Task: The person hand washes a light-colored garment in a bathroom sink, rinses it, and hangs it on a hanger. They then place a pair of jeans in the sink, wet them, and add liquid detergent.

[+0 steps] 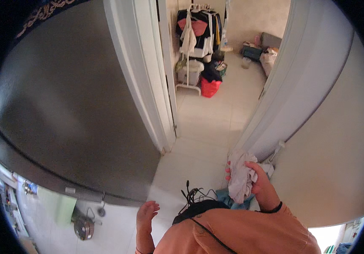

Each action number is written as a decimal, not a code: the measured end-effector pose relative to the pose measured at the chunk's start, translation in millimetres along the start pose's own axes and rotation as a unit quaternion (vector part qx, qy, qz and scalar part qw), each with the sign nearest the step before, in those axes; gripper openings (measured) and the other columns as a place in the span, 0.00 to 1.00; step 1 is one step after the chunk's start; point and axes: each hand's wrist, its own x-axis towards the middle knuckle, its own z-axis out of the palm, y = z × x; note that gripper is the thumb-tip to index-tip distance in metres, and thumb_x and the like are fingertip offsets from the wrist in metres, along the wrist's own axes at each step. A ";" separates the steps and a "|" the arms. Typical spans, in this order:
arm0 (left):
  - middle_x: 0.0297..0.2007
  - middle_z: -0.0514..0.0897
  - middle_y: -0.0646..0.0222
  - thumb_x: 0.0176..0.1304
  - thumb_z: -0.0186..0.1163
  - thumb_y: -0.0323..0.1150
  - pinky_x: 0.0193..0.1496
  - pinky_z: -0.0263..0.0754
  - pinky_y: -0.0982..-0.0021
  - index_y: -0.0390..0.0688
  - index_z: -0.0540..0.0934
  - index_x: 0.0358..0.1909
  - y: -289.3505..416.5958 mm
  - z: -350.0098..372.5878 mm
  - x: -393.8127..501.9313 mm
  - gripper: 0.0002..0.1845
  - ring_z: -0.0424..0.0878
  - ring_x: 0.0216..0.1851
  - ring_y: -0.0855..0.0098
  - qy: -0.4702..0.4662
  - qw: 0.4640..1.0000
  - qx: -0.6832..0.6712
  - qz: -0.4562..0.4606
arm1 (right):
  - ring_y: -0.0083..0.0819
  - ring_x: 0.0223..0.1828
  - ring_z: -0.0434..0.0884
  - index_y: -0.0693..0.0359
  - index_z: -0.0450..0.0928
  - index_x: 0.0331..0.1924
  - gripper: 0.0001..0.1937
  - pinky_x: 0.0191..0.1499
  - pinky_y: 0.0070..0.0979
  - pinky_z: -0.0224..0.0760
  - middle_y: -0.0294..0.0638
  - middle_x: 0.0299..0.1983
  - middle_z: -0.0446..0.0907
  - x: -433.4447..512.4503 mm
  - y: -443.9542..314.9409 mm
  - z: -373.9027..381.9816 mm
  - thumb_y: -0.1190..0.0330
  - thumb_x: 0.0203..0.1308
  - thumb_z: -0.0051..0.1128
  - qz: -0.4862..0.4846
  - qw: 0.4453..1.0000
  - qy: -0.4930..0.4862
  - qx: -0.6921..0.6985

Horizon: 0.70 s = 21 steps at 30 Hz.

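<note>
My right hand (259, 179) grips a crumpled pale pinkish cloth (242, 177), held in front of my body at the lower right. Fingers of that hand show on both sides of the cloth. My left hand (147, 211) hangs at the lower middle with nothing in it, its fingers loosely bent and somewhat apart, near the lower edge of a large dark panel (83, 104). Behind the cloth a piece of blue-green fabric (228, 197) partly shows. Several black cables (194, 193) stick out beside it, near my waist.
Ahead, a doorway with a white frame (143, 76) opens to a room with a clothes rack (187, 63), a laundry basket (189, 74), a red bag (210, 87) and a small dark cabinet (251, 52). A pale curved surface (324, 152) stands at right. A rounded appliance (84, 228) lies low at left.
</note>
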 end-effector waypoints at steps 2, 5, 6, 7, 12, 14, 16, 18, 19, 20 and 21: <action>0.47 0.85 0.63 0.72 0.58 0.38 0.50 0.76 0.68 0.43 0.79 0.54 21.6 7.5 47.4 0.14 0.83 0.48 0.69 -0.052 0.998 0.022 0.016 | 0.61 0.54 0.80 0.67 0.64 0.67 0.31 0.56 0.57 0.75 0.63 0.56 0.77 7.9 -13.9 8.9 0.59 0.63 0.54 -0.042 0.999 -0.004 0.005; 0.47 0.85 0.62 0.72 0.57 0.38 0.50 0.77 0.67 0.42 0.79 0.54 44.6 20.0 82.3 0.15 0.83 0.49 0.68 -0.102 0.992 0.061 0.030 | 0.61 0.53 0.81 0.66 0.64 0.67 0.31 0.54 0.57 0.76 0.63 0.55 0.78 6.9 -19.6 20.9 0.59 0.63 0.54 -0.055 0.997 0.043 0.013; 0.47 0.85 0.62 0.72 0.57 0.38 0.51 0.77 0.67 0.42 0.79 0.54 51.5 25.0 93.5 0.15 0.84 0.49 0.68 -0.122 0.990 0.061 0.026 | 0.61 0.53 0.81 0.66 0.65 0.67 0.31 0.55 0.58 0.75 0.63 0.55 0.78 7.9 -20.8 24.3 0.59 0.62 0.54 -0.067 0.993 0.099 -0.014; 0.47 0.85 0.62 0.72 0.57 0.38 0.51 0.77 0.66 0.42 0.79 0.54 58.0 28.5 104.0 0.15 0.84 0.49 0.68 -0.143 0.987 0.065 0.015 | 0.61 0.53 0.81 0.66 0.65 0.67 0.31 0.55 0.58 0.75 0.63 0.55 0.78 6.7 -20.3 24.8 0.59 0.62 0.55 -0.090 0.994 0.060 -0.008; 0.48 0.85 0.60 0.72 0.57 0.36 0.51 0.76 0.66 0.40 0.78 0.55 29.3 41.4 146.6 0.16 0.84 0.49 0.67 -0.166 0.982 0.082 0.022 | 0.60 0.54 0.81 0.67 0.65 0.66 0.32 0.57 0.57 0.74 0.62 0.55 0.78 18.7 -3.9 -33.2 0.58 0.62 0.54 -0.118 0.992 0.036 0.021; 0.49 0.85 0.60 0.72 0.57 0.36 0.52 0.76 0.66 0.40 0.78 0.56 -9.1 63.3 163.4 0.16 0.84 0.49 0.67 -0.165 0.980 0.100 0.040 | 0.59 0.53 0.81 0.67 0.66 0.66 0.32 0.57 0.56 0.75 0.61 0.55 0.78 33.5 9.4 -87.0 0.57 0.62 0.54 -0.125 0.992 0.014 0.024; 0.49 0.85 0.61 0.72 0.57 0.36 0.52 0.75 0.67 0.40 0.78 0.56 -71.5 94.3 187.8 0.16 0.84 0.50 0.68 -0.177 0.974 0.124 0.067 | 0.58 0.53 0.81 0.67 0.66 0.66 0.31 0.57 0.54 0.75 0.60 0.55 0.78 63.3 39.4 -164.0 0.57 0.63 0.53 -0.133 0.990 -0.030 0.037; 0.49 0.85 0.61 0.73 0.56 0.36 0.52 0.75 0.67 0.40 0.78 0.57 -76.6 102.8 202.7 0.16 0.84 0.50 0.68 -0.178 0.969 0.146 0.088 | 0.56 0.53 0.82 0.67 0.66 0.66 0.31 0.56 0.52 0.76 0.59 0.55 0.79 83.2 38.7 -201.7 0.56 0.63 0.52 -0.145 0.989 -0.012 0.036; 0.49 0.85 0.62 0.73 0.56 0.36 0.52 0.75 0.68 0.40 0.78 0.57 -81.4 102.3 205.7 0.16 0.84 0.50 0.68 -0.169 0.969 0.158 0.086 | 0.55 0.53 0.82 0.67 0.66 0.66 0.31 0.55 0.51 0.77 0.59 0.55 0.79 89.5 42.2 -217.0 0.56 0.63 0.52 -0.150 0.986 -0.048 0.044; 0.49 0.85 0.62 0.73 0.56 0.36 0.53 0.75 0.68 0.40 0.78 0.57 -87.9 106.6 209.7 0.16 0.84 0.49 0.68 -0.125 0.974 0.180 0.059 | 0.54 0.53 0.82 0.67 0.66 0.67 0.32 0.55 0.51 0.77 0.59 0.55 0.79 96.2 48.6 -230.6 0.56 0.63 0.52 -0.155 0.986 -0.039 0.044; 0.49 0.85 0.62 0.73 0.56 0.36 0.52 0.75 0.68 0.40 0.78 0.57 -88.6 108.4 214.8 0.16 0.83 0.50 0.69 -0.169 0.966 0.174 0.094 | 0.53 0.52 0.82 0.67 0.66 0.67 0.32 0.54 0.50 0.78 0.59 0.55 0.79 102.5 51.9 -237.0 0.56 0.63 0.52 -0.161 0.984 -0.060 0.051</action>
